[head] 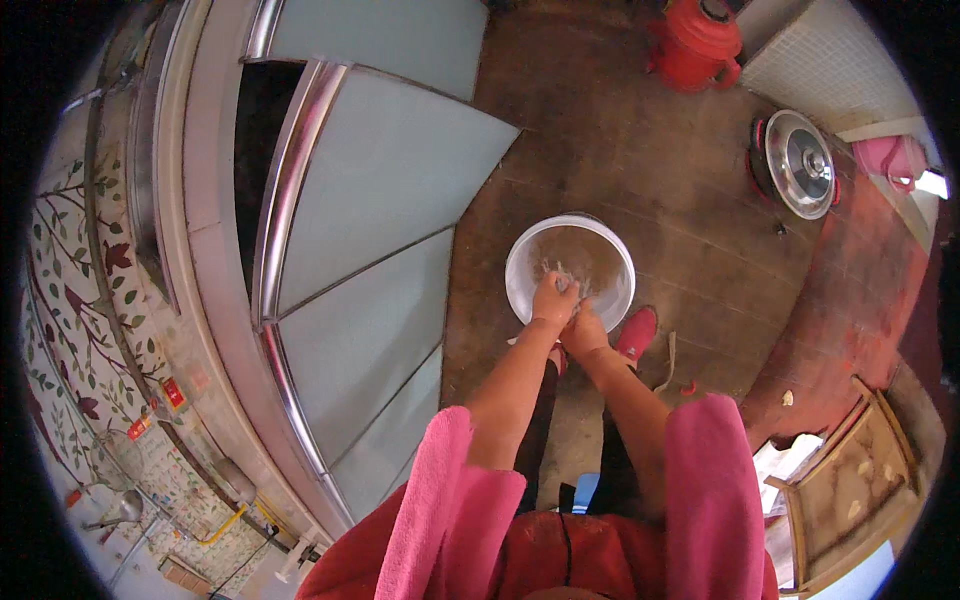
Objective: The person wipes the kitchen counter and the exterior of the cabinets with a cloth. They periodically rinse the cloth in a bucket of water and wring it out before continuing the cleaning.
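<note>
A round white bucket [519, 262] stands on the brown floor in front of me, with brownish contents inside. My left hand [555, 304] and my right hand [585, 330] are side by side over its near part. The fingers of both are closed around a wet, greyish, stringy clump [576, 286], which may be a cloth or mop strands; its exact kind is unclear. Strands spread from the clump towards the bucket's middle. My fingertips are partly hidden by the clump and blur.
Cabinets with pale glass fronts [390, 180] line the left side. A red lidded pot [694, 49] stands at the top right, and a pan with a steel lid [799, 165] lies below it. My pink shoe [637, 334] is beside the bucket. A wooden stool [855, 487] is at lower right.
</note>
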Demonstrator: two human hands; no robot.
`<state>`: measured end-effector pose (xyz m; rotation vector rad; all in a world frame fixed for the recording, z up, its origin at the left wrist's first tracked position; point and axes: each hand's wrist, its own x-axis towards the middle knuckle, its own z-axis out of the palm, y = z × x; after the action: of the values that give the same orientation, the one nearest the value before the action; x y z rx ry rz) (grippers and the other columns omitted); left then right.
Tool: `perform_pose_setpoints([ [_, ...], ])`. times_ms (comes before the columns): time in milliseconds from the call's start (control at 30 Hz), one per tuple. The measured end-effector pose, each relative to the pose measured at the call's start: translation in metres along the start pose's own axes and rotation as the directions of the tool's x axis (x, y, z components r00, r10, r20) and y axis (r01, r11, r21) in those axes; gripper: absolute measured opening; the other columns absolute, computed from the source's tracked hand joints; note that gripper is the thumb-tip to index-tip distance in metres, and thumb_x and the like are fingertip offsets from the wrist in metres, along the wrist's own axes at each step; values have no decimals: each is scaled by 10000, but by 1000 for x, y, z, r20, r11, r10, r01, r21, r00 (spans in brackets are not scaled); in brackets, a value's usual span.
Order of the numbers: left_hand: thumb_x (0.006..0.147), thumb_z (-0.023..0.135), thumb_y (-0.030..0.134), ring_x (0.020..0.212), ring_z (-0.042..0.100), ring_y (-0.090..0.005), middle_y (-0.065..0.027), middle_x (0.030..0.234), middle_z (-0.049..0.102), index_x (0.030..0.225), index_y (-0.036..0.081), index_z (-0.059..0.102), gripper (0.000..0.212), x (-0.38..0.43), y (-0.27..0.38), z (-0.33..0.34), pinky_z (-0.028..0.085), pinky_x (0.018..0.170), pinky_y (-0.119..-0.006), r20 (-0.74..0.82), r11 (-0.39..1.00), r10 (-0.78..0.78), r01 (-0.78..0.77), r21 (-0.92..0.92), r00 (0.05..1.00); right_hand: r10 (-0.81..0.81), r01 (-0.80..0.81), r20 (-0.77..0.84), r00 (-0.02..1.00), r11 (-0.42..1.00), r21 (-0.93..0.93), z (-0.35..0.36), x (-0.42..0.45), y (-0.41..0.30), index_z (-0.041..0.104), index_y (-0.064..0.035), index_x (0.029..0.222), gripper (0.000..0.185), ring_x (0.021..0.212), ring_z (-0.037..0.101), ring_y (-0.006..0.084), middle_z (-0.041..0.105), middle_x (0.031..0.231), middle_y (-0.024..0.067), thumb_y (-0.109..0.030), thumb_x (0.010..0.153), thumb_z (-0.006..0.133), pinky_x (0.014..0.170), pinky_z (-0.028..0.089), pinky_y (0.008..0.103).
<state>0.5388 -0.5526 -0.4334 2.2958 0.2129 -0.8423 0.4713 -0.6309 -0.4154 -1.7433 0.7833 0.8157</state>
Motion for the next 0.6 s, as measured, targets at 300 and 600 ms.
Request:
perform_pose_setpoints([
  [300, 871, 655, 445, 1010, 596, -233, -105, 1187, 602, 1187, 124, 563, 460, -9, 28, -56, 467, 895, -389, 512, 790, -45, 344, -507, 858, -118, -287, 470, 875, 655, 699, -59, -40, -19, 478, -5, 1224, 560, 676, 561, 130, 606, 953, 51, -188, 762, 738, 625, 498, 292],
  [600, 873, 660, 210, 1058, 617, -241, -118, 1164, 619, 1248, 51, 536, 426, -46, 82, -103, 504, 935, -383, 622, 576, 411, 339, -744, 667, -485, -716, 672, 559, 126, 686, -66, -75, -25, 515, -35, 1189, 465, 596, 444, 79, 556, 910, 51, -180, 794, 712, 447, 313, 169],
])
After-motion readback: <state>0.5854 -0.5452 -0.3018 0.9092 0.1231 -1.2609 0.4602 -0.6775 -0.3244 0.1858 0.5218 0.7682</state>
